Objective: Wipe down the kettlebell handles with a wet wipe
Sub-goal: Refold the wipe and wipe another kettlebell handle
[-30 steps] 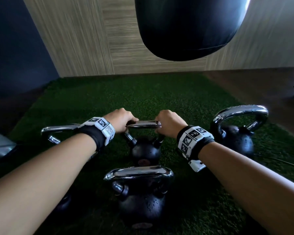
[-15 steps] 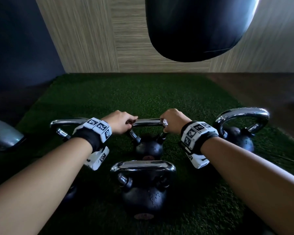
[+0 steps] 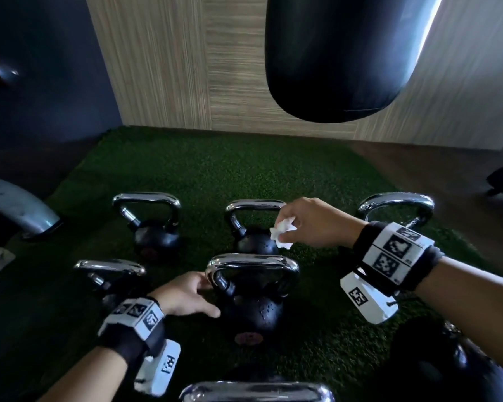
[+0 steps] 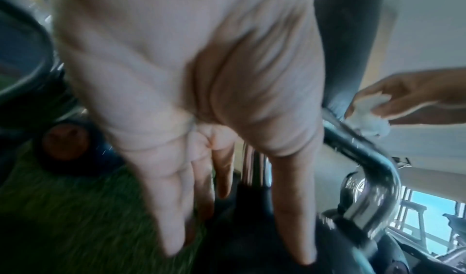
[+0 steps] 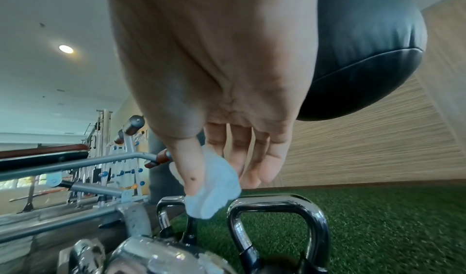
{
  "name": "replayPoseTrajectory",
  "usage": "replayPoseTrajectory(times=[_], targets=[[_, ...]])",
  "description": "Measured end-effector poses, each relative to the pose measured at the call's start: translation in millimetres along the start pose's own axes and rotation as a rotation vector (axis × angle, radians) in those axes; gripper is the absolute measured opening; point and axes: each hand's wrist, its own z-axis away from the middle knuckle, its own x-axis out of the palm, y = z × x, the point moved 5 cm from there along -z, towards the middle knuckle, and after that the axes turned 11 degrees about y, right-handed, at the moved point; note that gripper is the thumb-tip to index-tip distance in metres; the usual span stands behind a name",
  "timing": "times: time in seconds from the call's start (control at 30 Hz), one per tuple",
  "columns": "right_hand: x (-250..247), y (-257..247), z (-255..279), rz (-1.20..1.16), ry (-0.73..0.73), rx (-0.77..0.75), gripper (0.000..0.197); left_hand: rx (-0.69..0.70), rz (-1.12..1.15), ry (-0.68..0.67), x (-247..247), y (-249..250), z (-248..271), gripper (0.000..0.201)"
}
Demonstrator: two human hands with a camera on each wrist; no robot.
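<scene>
Head view: on green turf (image 3: 244,169) beneath a hanging punching bag (image 3: 346,59), a person's right hand (image 3: 311,224) pinches a crumpled wet wipe (image 3: 282,233) just beside the right end of the middle back kettlebell's handle (image 3: 253,205). The left hand (image 3: 186,294), fingers loosely spread and holding nothing, reaches to the left post of the front kettlebell's handle (image 3: 253,262), whose bar runs left to right, nearer the person than the wipe.

Left wrist view: blurred, the left hand's fingers (image 4: 292,208) hang straight beside the chrome handle (image 4: 363,170); the wipe (image 4: 368,117) shows beyond.

Right wrist view: thumb and fingers (image 5: 186,170) pinch the wipe (image 5: 216,190) above a chrome handle (image 5: 274,200). The wiping hand appears farther from the front handle; the left is nearer, likely to steady it.
</scene>
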Motion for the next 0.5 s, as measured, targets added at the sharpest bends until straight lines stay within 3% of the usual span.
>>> replayPoseTrajectory(times=[0.07, 0.2, 0.33, 0.5], targets=[[1.2, -7.9, 2.4, 0.015, 0.027, -0.016, 0.009, 0.025, 0.06, -0.01, 16.6, -3.5, -1.9, 0.089], [8.4, -23.0, 6.5, -0.029, 0.085, -0.041, 0.024, -0.024, 0.111, 0.069, 27.5, 4.8, 2.8, 0.082], [23.9, -37.0, 10.0, -0.068, 0.124, -0.074, 0.018, -0.07, 0.046, 0.192, 33.4, 4.3, 2.6, 0.12], [49.0, -46.2, 0.6, -0.012, 0.055, -0.06, 0.013, -0.076, 0.06, 0.21, 35.5, 1.6, -2.7, 0.113]])
